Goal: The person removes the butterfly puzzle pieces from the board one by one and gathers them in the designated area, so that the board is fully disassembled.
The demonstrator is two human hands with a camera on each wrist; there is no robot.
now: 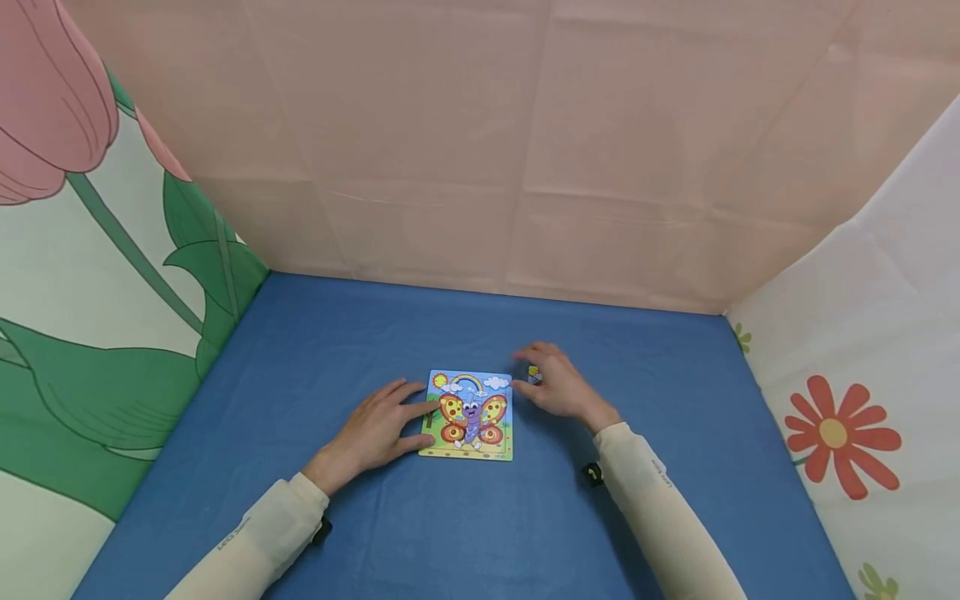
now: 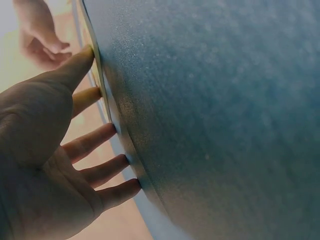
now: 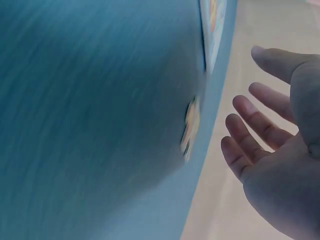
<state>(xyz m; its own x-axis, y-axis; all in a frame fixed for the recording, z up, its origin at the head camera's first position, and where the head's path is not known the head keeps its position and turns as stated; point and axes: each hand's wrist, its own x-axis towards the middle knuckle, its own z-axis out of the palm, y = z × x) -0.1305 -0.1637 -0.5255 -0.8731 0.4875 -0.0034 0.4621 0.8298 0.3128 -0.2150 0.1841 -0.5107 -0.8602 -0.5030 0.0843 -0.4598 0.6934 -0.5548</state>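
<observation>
1. Both pale sleeves, the left (image 1: 262, 533) and the right (image 1: 660, 504), carry small dark lettering too small to read; a tiny mark at the near right corner of the picture board (image 1: 472, 417) is also illegible.
2. The board, near the middle of the blue cloth (image 1: 450, 537), is square and shows a purple butterfly with yellow-and-red wings, under a sun, rainbow and clouds.
3. The left hand (image 1: 373, 427), fingers spread, touches the board's left side without gripping it.
4. The right hand (image 1: 557, 387), fingers loosely extended and holding nothing, hovers just right of the board.
5. From the head, a small colourful piece (image 1: 534, 374) is mostly hidden by that hand; the right wrist view shows it, blurred, on the cloth, apart from fingers and board.
6. Only the left wrist view shows the left palm, with the thumb tip against the board's edge.
</observation>
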